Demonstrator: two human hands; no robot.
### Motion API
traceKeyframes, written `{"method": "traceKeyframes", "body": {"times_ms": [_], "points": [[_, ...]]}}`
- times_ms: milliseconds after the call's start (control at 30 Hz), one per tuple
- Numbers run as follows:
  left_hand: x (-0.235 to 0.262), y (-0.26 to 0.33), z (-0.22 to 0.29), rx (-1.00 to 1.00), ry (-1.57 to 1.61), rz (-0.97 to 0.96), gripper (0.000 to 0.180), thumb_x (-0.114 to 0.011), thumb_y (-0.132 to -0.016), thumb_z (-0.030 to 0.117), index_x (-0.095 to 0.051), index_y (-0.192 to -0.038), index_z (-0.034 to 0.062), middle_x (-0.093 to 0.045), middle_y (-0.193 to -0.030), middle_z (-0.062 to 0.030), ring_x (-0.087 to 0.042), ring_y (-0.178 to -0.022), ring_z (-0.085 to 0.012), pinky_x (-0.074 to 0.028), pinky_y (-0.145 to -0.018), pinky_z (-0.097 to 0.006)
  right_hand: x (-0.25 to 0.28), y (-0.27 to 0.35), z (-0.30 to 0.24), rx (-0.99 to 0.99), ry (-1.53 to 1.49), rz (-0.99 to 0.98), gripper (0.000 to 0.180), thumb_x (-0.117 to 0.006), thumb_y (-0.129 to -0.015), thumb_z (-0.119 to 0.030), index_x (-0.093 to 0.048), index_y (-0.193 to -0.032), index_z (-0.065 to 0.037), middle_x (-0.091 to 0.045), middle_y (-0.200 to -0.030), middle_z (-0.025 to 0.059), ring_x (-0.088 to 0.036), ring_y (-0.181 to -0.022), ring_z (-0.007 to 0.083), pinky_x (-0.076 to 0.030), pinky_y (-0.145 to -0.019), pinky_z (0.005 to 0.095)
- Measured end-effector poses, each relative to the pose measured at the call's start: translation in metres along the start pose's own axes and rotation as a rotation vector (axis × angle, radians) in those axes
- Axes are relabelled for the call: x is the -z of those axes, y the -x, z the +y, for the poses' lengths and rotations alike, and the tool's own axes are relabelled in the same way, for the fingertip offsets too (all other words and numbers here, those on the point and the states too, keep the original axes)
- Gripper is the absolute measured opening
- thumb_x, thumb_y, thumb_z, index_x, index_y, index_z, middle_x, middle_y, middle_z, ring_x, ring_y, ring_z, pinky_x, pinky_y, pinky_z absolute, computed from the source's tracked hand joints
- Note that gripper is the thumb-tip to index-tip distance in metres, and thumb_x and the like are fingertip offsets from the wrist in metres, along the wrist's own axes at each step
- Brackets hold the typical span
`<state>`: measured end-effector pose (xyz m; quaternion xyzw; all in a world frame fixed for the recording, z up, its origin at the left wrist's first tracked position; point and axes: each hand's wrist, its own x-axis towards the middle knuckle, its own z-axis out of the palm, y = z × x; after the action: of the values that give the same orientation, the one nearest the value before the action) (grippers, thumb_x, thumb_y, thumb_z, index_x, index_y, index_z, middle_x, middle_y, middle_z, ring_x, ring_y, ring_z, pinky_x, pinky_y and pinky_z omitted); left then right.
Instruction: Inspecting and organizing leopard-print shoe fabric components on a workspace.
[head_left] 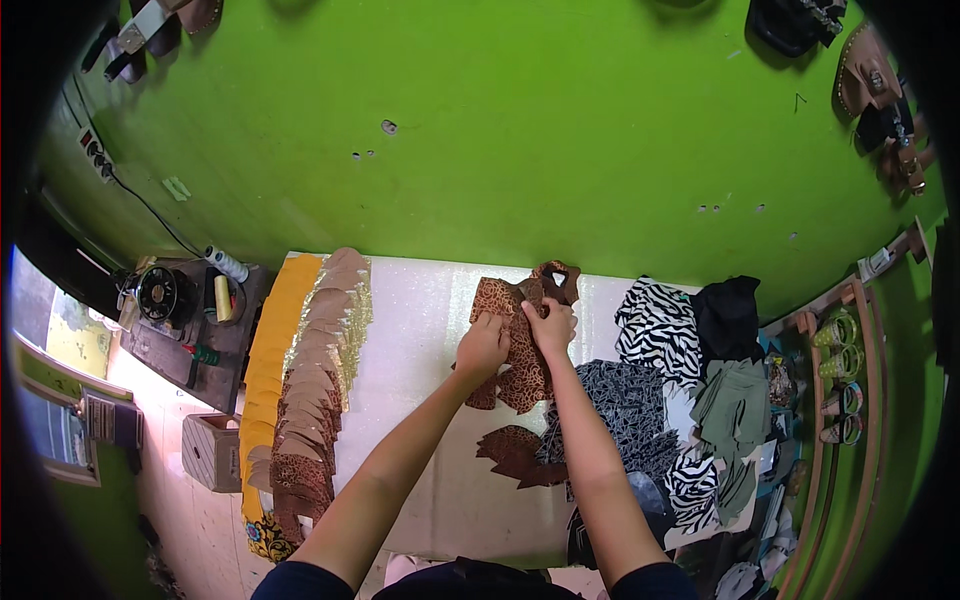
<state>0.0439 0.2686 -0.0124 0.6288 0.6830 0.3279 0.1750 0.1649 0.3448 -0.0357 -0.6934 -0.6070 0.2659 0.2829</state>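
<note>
Both my hands are over a bunch of brown leopard-print cut pieces (523, 372) near the far side of the white table (430, 455). My left hand (484, 345) is closed, its fingers bent on the left part of the bunch. With thumb and fingers, my right hand (552, 326) pinches the bunch at its upper right. A curved leopard-print piece (553, 270) with a gap in it sticks up beyond my right hand. Closer to me, between my forearms, lies another small heap of dark leopard-print pieces (520, 453).
Overlapping beige and leopard-print pieces (325, 330) line the left, beside yellow ones (272, 370). Right of my forearm lie grey patterned pieces (620, 405), zebra-print pieces (660, 325), black fabric (727, 315) and olive pieces (730, 405). A sewing machine (158, 292) stands far left; sandals fill a rack (838, 380) at right.
</note>
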Motion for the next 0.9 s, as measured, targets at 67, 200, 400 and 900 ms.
{"method": "traceKeyframes", "body": {"times_ms": [67, 200, 400, 900], "points": [[0.003, 0.005, 0.0, 0.016, 0.026, -0.017, 0.023, -0.054, -0.077, 0.012, -0.055, -0.097, 0.004, -0.052, -0.096, -0.0152, -0.055, -0.086, -0.0328, -0.047, -0.074, -0.04, 0.001, -0.003, 0.001, 0.045, 0.046, -0.076, 0.031, -0.066, -0.073, -0.034, -0.06, -0.095, -0.013, -0.053, -0.101, 0.008, -0.046, -0.102, 0.0292, -0.035, -0.084, 0.0469], [0.021, 0.016, -0.01, 0.044, 0.085, 0.021, 0.032, -0.055, -0.076, 0.012, -0.051, -0.107, 0.0042, -0.05, -0.104, -0.0165, -0.053, -0.094, -0.0338, -0.045, -0.081, -0.04, 0.009, 0.03, -0.023, 0.322, -0.034, 0.22, 0.017, -0.067, -0.071, -0.019, -0.057, -0.078, -0.007, -0.054, -0.1, 0.01, -0.048, -0.096, 0.0306, -0.039, -0.08, 0.044], [0.08, 0.028, -0.002, -0.366, 0.009, -0.029, 0.056, -0.062, -0.072, 0.013, -0.042, -0.124, 0.0093, -0.042, -0.124, -0.0155, -0.04, -0.114, -0.0351, -0.035, -0.095, -0.041, 0.041, 0.097, -0.032, 0.674, -0.416, -0.255, 0.02, -0.058, -0.067, -0.002, -0.038, -0.067, -0.002, -0.058, -0.097, 0.0126, -0.057, -0.087, 0.0248, -0.045, -0.075, 0.0307], [0.142, 0.165, -0.051, 0.197, 0.826, -0.825, 0.024, -0.06, -0.084, 0.019, -0.056, -0.097, -0.001, -0.064, -0.087, -0.0084, -0.06, -0.076, -0.0135, -0.048, -0.071, -0.028, 0.039, 0.258, -0.002, -0.127, -1.148, -0.428, 0.016, -0.053, -0.077, -0.003, -0.039, -0.073, -0.01, -0.04, -0.064, -0.0035, -0.04, -0.056, 0.0048, -0.037, -0.051, 0.0203]]}}
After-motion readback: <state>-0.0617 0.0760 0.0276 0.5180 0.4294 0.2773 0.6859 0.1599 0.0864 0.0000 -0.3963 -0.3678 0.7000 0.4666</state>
